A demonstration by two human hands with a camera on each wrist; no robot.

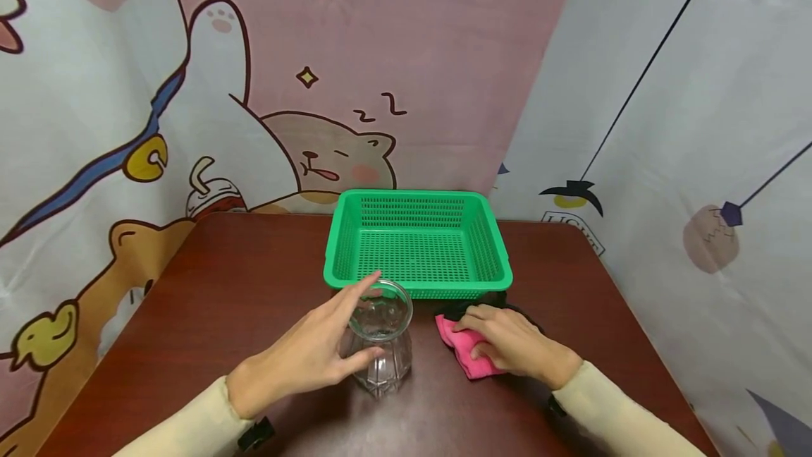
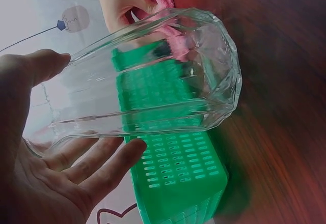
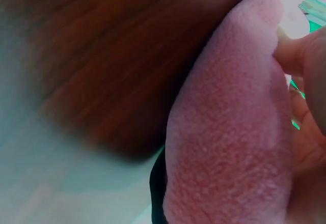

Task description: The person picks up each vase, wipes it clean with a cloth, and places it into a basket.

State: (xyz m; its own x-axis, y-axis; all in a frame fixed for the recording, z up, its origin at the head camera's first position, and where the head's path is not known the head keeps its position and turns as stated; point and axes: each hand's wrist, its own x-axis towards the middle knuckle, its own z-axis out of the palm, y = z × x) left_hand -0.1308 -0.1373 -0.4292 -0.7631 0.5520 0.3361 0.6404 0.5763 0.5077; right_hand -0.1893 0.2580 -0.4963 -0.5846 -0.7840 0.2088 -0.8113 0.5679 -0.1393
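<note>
Left grip [image 1: 311, 348] apart around one glass jar [image 1: 391, 365], right grip [image 1: 510, 338] fast on one pink cloth [image 1: 464, 349]

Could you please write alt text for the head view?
A person's left hand is open around a clear glass vase at a brown table, while the right hand holds a pink cloth. Beyond them stands a green basket, with a cartoon-printed backdrop behind.

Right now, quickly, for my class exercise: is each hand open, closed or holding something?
Left hand: open at the glass jar, fingers extended.
Right hand: closed, holding the pink cloth.
</note>
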